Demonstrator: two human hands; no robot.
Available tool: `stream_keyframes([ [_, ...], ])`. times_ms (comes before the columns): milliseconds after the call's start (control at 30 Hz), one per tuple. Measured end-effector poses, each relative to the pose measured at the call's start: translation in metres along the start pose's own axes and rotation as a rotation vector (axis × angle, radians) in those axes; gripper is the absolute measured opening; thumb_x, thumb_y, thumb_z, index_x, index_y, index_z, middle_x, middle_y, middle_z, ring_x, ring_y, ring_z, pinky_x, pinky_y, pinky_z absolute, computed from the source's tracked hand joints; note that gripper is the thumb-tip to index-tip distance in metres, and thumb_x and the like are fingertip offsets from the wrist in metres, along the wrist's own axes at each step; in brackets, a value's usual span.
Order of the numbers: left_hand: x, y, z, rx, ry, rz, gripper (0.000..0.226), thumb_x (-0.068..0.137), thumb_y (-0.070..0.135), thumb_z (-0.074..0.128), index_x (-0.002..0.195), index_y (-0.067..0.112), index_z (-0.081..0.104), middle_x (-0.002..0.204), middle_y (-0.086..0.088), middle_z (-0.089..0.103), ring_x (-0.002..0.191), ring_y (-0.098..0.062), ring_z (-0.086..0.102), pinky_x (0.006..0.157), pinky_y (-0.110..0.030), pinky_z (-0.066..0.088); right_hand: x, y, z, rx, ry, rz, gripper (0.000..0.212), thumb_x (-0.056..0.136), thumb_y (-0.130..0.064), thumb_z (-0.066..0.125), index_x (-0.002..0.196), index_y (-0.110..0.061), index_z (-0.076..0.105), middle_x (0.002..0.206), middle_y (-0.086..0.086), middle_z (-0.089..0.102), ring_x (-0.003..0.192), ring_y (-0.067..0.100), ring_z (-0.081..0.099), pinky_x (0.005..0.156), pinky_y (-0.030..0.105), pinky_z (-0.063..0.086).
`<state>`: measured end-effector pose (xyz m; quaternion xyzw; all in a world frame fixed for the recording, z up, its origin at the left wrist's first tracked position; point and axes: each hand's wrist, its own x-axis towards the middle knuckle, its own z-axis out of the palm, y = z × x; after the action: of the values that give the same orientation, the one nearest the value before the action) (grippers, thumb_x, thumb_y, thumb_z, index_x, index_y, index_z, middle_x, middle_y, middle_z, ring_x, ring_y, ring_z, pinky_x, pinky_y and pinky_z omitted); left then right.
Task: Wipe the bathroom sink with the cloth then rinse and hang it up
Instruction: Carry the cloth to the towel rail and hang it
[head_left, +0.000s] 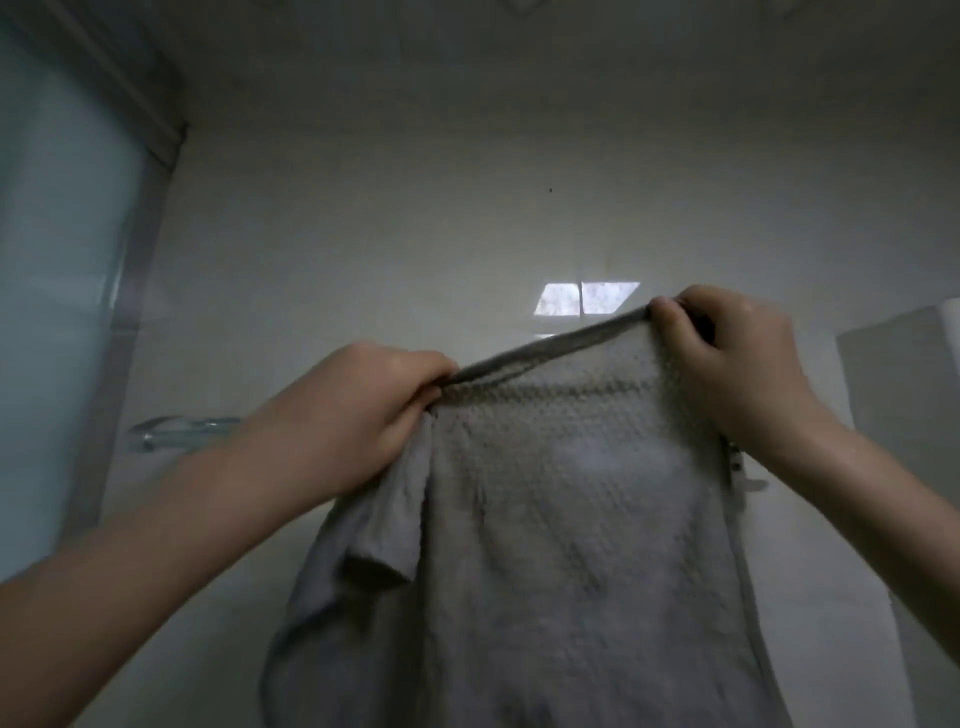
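A grey, waffle-textured cloth (561, 519) hangs spread out in front of me, filling the lower middle of the view. My left hand (358, 415) pinches its top edge at the left corner. My right hand (737, 358) pinches the same edge at the right corner, a little higher. The edge is stretched taut between both hands. A folded flap of the cloth droops below my left hand. My right forearm looks wet. The sink is out of view.
A pale tiled wall (467, 218) fills the background, with a bright window reflection (587, 299) just above the cloth. A glass shower panel (62, 260) stands at the left. A clear glass shelf or bracket (171, 428) juts from the wall behind my left arm. A white panel (904, 374) is at the right edge.
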<state>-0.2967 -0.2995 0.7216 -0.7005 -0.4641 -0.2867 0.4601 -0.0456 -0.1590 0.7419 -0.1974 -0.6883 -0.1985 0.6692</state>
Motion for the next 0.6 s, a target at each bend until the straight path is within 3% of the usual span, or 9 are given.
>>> stream_keyframes([
  [100,0.035,-0.023,0.008,0.080,-0.083,-0.068,0.030,0.090,0.020,0.046,0.103,0.013,0.072,0.093,-0.011,0.074,0.089,-0.031,0.067,0.068,-0.033,0.046,0.019,0.013,0.023,-0.115,-0.049,-0.006,0.038,0.097,-0.022,0.049,0.071,0.004,0.058,0.065,0.021,0.058,0.065,0.036,0.053,0.057,0.036,0.026],
  [233,0.060,-0.039,0.024,-0.042,-0.301,-0.266,0.024,0.089,0.009,0.055,0.099,0.013,0.076,0.079,0.001,0.070,0.068,-0.005,0.058,0.058,-0.017,0.036,0.021,0.026,0.048,-0.192,-0.254,0.023,0.040,0.096,-0.025,0.047,0.066,0.000,0.052,0.060,0.013,0.051,0.064,0.033,0.049,0.056,0.034,0.028],
  [333,0.062,-0.045,0.042,-0.070,-0.439,-0.318,0.025,0.090,0.012,0.054,0.105,0.016,0.074,0.099,-0.003,0.072,0.080,-0.009,0.055,0.067,-0.019,0.037,0.013,0.032,0.061,-0.248,-0.466,0.024,0.037,0.093,-0.028,0.050,0.069,-0.002,0.059,0.069,0.012,0.060,0.070,0.031,0.055,0.058,0.035,0.036],
  [433,0.058,-0.045,0.063,-0.082,-0.536,-0.355,0.025,0.092,0.013,0.048,0.105,0.018,0.068,0.110,-0.006,0.066,0.090,-0.016,0.051,0.075,-0.023,0.035,0.007,0.036,0.062,-0.163,-0.631,0.076,0.026,0.090,-0.034,0.057,0.078,-0.012,0.065,0.074,0.000,0.062,0.075,0.020,0.058,0.064,0.032,0.044],
  [500,0.053,-0.044,0.068,-0.169,-0.548,-0.382,0.021,0.092,0.013,0.047,0.102,0.020,0.063,0.105,-0.004,0.064,0.088,-0.016,0.052,0.073,-0.023,0.036,0.007,0.036,0.055,-0.123,-0.635,0.062,0.023,0.086,-0.041,0.064,0.088,-0.019,0.058,0.084,-0.007,0.059,0.078,0.013,0.057,0.069,0.032,0.049],
  [600,0.045,-0.050,0.062,-0.410,-0.446,-0.414,0.006,0.088,0.021,0.061,0.087,0.027,0.058,0.075,0.007,0.062,0.064,-0.008,0.052,0.058,-0.019,0.039,0.004,0.028,0.049,-0.078,-0.511,-0.211,0.026,0.082,-0.042,0.069,0.083,-0.023,0.052,0.080,-0.014,0.052,0.070,0.004,0.050,0.060,0.023,0.039],
])
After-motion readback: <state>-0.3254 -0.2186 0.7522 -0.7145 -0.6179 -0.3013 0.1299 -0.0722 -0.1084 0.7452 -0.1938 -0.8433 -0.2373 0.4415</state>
